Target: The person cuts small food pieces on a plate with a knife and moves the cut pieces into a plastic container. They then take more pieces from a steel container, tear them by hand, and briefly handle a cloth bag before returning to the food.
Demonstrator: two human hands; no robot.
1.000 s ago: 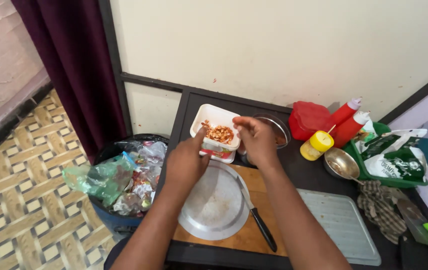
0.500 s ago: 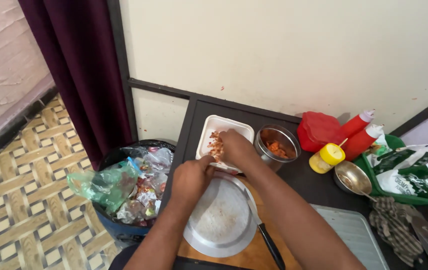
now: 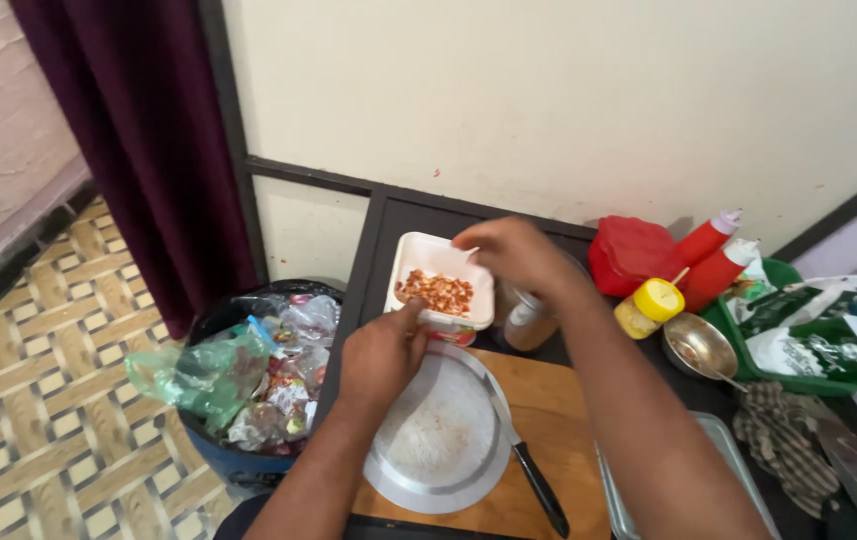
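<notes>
Both hands (image 3: 381, 352) (image 3: 514, 250) grip the white tub (image 3: 441, 290), the right hiding 1 metal bowl (image 3: 529, 322).

Your right hand (image 3: 514, 255) and forearm cover most of the steel bowl (image 3: 529, 320) behind the white container (image 3: 441, 290), so you cannot tell what is in it. Your left hand (image 3: 381, 352) hides the container's near left corner and part of the round metal plate (image 3: 441, 432). The knife (image 3: 534, 475) blade lies mostly under that plate. The metal tray (image 3: 614, 500) runs off the bottom edge. The chopped bits (image 3: 436, 292) are too small to identify.
</notes>
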